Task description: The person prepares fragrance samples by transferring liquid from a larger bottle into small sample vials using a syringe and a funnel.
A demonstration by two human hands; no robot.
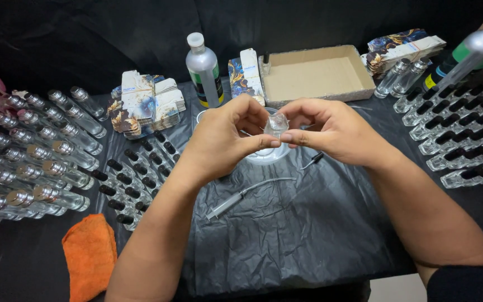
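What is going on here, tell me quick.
A person holds a small clear glass bottle between the fingertips of both hands, the left hand and the right hand, above a black plastic sheet. A syringe lies on the sheet below. Rows of silver-capped bottles lie to the left, black-capped ones to the right. An open cardboard box, a silver bottle and an orange cloth sit nearby.

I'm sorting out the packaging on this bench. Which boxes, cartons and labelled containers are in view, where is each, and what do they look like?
Flat cartons: stacked back left, white with blue and gold swirls.
Upright carton: back centre, slim, same pattern.
Cardboard tray: back centre-right, open, plain brown.
More cartons: back right, lying flat, dark floral print.
Silver bottle: back centre, white cap, green and yellow label.
Second silver bottle: far right, tilted, green label.
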